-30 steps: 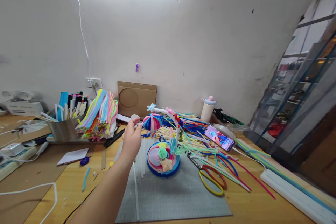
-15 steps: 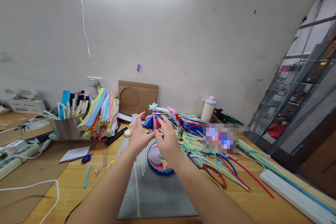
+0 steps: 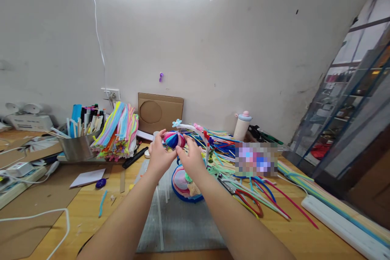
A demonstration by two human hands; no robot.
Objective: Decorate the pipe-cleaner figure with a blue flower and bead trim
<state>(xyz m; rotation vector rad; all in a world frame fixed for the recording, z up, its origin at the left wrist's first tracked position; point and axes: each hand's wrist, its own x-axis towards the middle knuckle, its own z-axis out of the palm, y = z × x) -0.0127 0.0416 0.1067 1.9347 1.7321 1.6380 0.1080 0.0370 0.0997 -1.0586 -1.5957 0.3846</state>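
Between my two hands is a striped ball (image 3: 174,139) of blue, pink, white and red pipe cleaners. My left hand (image 3: 159,155) is curled against its left side. My right hand (image 3: 193,159) presses on the right side, and the thumbs come close together below. The ball sits under the tip of a white fuzzy arch (image 3: 189,127), which carries a light-blue flower (image 3: 176,123) and pink and red ones. Beneath my hands stands a round, blue-rimmed base (image 3: 174,193) with pink and white layers, partly hidden by my right wrist.
A grey cutting mat (image 3: 183,227) lies under the work. Loose pipe cleaners and red-handled scissors (image 3: 250,203) are to the right, near a bottle (image 3: 242,126). On the left are a metal pot (image 3: 76,146), bundled pipe cleaners (image 3: 117,134) and a black cutter (image 3: 135,158).
The ball has turned and shows more of its striped front. My right fingers have shifted from over it to its right edge. The arch and base stay about where they were.
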